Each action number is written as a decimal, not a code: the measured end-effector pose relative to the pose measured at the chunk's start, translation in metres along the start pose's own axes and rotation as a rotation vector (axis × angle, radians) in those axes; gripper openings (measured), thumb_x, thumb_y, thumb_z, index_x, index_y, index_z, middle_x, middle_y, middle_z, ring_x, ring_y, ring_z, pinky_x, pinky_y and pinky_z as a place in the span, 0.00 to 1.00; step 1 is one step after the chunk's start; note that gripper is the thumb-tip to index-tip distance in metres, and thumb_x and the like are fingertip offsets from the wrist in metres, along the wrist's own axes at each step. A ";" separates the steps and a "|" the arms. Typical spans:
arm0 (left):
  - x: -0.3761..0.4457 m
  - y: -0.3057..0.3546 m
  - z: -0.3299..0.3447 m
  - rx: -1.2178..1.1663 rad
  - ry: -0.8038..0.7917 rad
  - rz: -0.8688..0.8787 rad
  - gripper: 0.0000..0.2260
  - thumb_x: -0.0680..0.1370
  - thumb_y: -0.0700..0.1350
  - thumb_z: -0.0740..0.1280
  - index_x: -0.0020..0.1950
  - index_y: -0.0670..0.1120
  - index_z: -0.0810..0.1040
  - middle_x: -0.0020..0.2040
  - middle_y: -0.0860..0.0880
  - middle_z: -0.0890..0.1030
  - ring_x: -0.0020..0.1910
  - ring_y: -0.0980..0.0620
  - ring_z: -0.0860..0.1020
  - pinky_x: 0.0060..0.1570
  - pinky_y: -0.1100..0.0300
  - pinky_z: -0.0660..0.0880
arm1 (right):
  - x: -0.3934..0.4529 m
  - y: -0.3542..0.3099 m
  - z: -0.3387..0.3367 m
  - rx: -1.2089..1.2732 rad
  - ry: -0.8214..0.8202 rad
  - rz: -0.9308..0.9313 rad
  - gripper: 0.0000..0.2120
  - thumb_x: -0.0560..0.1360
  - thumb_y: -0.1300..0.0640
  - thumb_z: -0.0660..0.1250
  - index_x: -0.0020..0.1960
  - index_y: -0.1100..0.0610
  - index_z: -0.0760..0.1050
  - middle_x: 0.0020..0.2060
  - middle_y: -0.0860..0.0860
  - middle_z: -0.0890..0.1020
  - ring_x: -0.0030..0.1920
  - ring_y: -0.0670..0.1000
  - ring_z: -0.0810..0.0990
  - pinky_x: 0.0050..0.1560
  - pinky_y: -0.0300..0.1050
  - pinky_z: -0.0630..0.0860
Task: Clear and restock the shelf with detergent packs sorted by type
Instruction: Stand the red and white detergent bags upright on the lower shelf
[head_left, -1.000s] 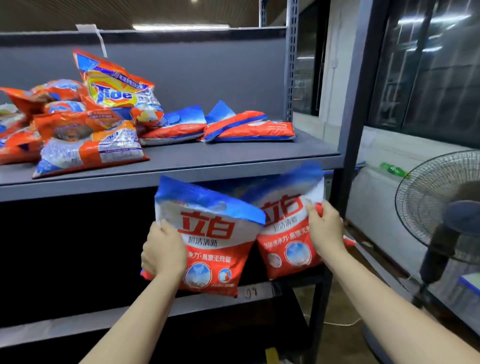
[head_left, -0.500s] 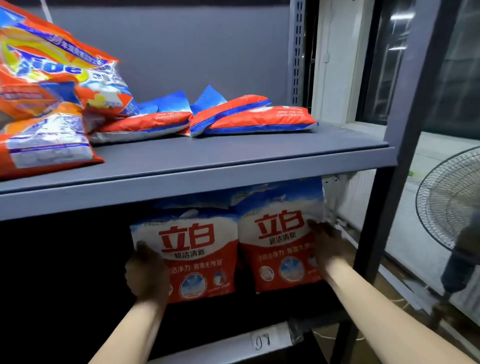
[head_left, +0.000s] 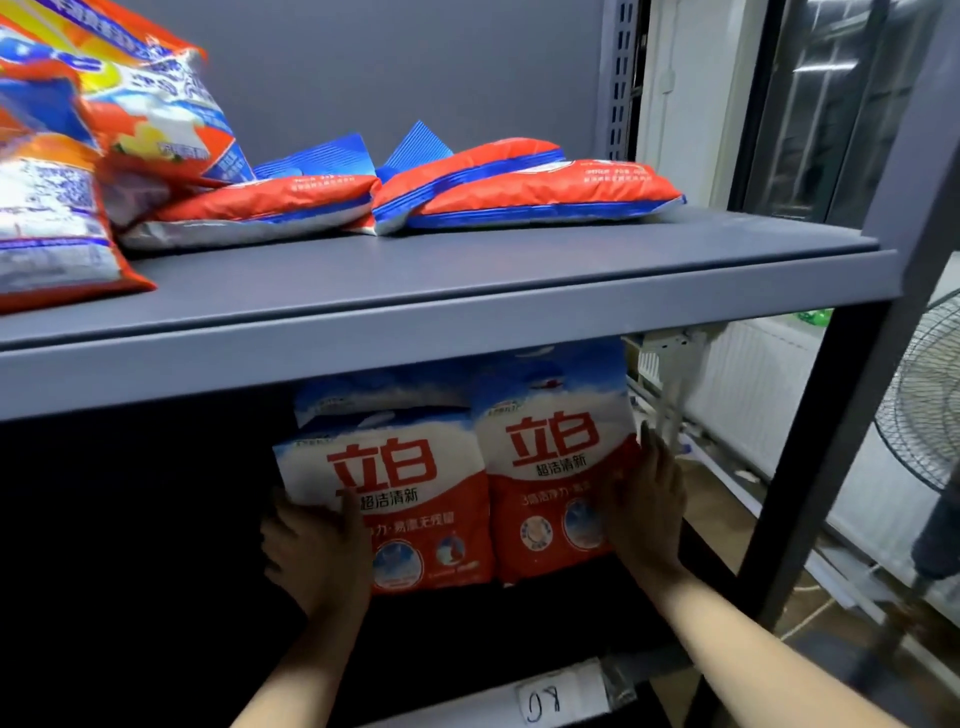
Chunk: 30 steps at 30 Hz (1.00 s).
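Left hand (head_left: 317, 556) grip: grasping left pack (head_left: 405, 514) at its lower-left edge. Right hand (head_left: 647, 506) grip: fingers straight, pressing right pack (head_left: 558, 467). Both upright, touching, on lower shelf (head_left: 561, 701). Advice: seat bases flat, labels outward, release together. Count: 2 packs here; 2 flat red-blue packs (head_left: 524, 187) above; orange bags (head_left: 78, 156), total unclear.

Two bare forearms come up from the bottom edge of the view, one at the left and one at the right, and no sleeve, cuff or glove covers either as far as the frame shows. The left hand (head_left: 317, 558) and the right hand (head_left: 647, 512) both lie in the shade under the shelf, so small detail is hard to read. No ring, watch, band or mark can be made out on the wrists or fingers
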<state>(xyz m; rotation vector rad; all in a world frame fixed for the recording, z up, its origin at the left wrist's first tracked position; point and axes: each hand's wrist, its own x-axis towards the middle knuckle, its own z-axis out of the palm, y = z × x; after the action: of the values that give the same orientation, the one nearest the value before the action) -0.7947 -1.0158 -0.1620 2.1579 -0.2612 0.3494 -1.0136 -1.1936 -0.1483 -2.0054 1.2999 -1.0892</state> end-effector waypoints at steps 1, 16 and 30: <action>-0.014 0.003 -0.006 0.052 -0.008 0.133 0.37 0.73 0.63 0.58 0.73 0.38 0.61 0.69 0.33 0.64 0.67 0.31 0.64 0.62 0.35 0.62 | -0.011 0.003 0.000 -0.081 -0.017 -0.058 0.38 0.68 0.39 0.57 0.74 0.54 0.58 0.71 0.56 0.66 0.71 0.59 0.62 0.69 0.58 0.60; -0.045 -0.012 0.024 0.462 -0.477 0.720 0.37 0.71 0.75 0.45 0.77 0.61 0.47 0.78 0.45 0.46 0.74 0.35 0.42 0.58 0.23 0.47 | -0.023 0.023 0.016 -0.232 -0.336 -0.159 0.41 0.67 0.31 0.65 0.73 0.48 0.59 0.73 0.50 0.62 0.73 0.54 0.61 0.66 0.58 0.69; -0.059 0.045 -0.062 0.409 -0.512 0.443 0.21 0.79 0.59 0.56 0.70 0.54 0.68 0.70 0.52 0.70 0.68 0.50 0.68 0.68 0.52 0.65 | -0.038 -0.045 -0.048 -0.461 -0.534 -0.132 0.32 0.75 0.44 0.64 0.75 0.49 0.57 0.74 0.51 0.62 0.74 0.56 0.59 0.73 0.52 0.59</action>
<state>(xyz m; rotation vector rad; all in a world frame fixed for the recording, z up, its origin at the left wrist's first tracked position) -0.8736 -0.9871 -0.1145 2.5591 -1.0441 0.0887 -1.0396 -1.1401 -0.1015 -2.5121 1.2046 -0.2580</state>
